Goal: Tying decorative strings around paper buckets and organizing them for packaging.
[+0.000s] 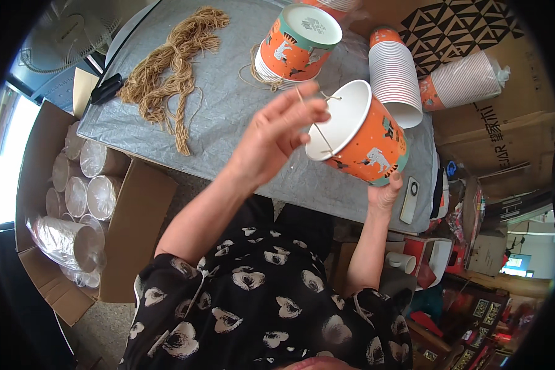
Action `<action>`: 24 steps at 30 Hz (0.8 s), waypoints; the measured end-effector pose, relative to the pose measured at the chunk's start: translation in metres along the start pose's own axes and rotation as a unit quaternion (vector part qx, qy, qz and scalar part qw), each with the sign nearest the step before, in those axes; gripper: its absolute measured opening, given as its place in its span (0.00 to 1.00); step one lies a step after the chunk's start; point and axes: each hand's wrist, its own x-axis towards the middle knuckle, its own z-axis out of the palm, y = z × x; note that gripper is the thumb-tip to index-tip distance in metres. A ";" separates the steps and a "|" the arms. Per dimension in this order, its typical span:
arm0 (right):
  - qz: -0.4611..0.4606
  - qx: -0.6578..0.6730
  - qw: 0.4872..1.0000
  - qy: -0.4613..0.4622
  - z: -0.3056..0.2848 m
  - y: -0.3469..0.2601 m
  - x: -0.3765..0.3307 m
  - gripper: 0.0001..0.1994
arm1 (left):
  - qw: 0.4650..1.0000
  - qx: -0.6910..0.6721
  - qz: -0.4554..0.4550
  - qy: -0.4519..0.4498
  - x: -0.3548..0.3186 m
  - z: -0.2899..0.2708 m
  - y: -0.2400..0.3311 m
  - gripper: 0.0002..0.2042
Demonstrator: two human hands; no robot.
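A large orange paper bucket [365, 145] with animal prints and a green base band is tilted over the table, its white open mouth facing left. My right hand [386, 190] grips it near the base; most of those fingers are hidden behind it. At the mouth, my left hand [276, 128] has its fingers curled on a thin twine [319, 137] that is threaded through holes near the rim. Farther back, a stack of similar buckets [299, 46] stands upside down, with twine loops at its lower edge. A bundle of brown twine [169, 80] lies on the table's left.
Nested white-and-orange buckets [396, 77] and a plastic-wrapped stack [465, 81] lie at the back right. The table has a grey cover [228, 139]. Black scissors-like handles [107, 89] sit at its left edge. A cardboard box [135, 237] holds several wrapped stacks. A white phone-like object [409, 201] lies front right.
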 end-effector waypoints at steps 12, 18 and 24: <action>-0.063 -0.236 0.962 -0.125 0.050 -0.066 0.053 0.62 | 0.941 0.315 -0.003 -0.124 0.041 0.006 0.080 0.31; -0.199 -0.438 0.849 -0.218 0.117 -0.124 0.139 0.55 | 0.888 0.433 0.061 -0.140 0.104 0.003 0.121 0.24; -0.211 -0.569 0.749 -0.268 0.197 -0.141 0.210 0.54 | 0.905 0.410 0.028 -0.107 0.159 -0.017 0.140 0.18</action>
